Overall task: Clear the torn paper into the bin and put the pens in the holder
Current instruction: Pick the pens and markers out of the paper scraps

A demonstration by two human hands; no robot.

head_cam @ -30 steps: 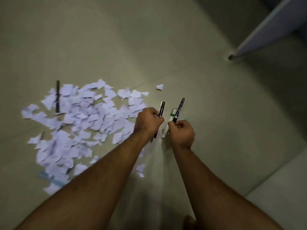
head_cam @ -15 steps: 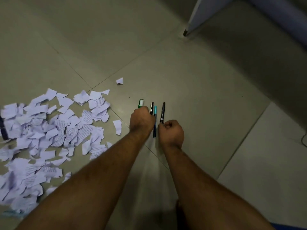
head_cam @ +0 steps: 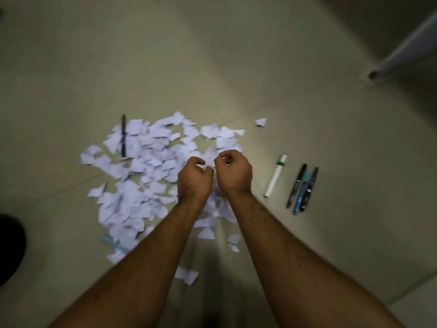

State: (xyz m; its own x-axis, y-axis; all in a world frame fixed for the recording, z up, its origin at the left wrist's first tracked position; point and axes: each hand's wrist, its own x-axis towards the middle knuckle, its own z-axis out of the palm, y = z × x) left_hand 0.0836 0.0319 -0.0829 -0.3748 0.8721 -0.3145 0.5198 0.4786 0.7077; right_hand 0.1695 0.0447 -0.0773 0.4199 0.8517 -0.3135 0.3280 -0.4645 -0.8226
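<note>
Torn white paper (head_cam: 146, 166) lies scattered in a wide pile on the tiled floor. My left hand (head_cam: 194, 178) and right hand (head_cam: 233, 171) hover side by side over the pile's right part, fingers loosely curled, with nothing visibly in them. To the right of my hands, a white marker with a green band (head_cam: 276, 175), a black pen (head_cam: 296, 184), a teal pen (head_cam: 301, 195) and another black pen (head_cam: 311, 188) lie in a row on the floor. One more black pen (head_cam: 123, 136) rests on the pile's far left. A pale blue pen (head_cam: 111, 240) shows at the pile's near left edge.
A dark rounded object (head_cam: 9, 247) sits at the left edge. A pale furniture leg or panel (head_cam: 402, 48) stands at the top right. A single paper scrap (head_cam: 260, 121) lies apart beyond the pile. No bin or holder is in view.
Both hands have let go of the pens, which now lie in a row on the floor. My hands moved left from the pens to above the paper pile.
</note>
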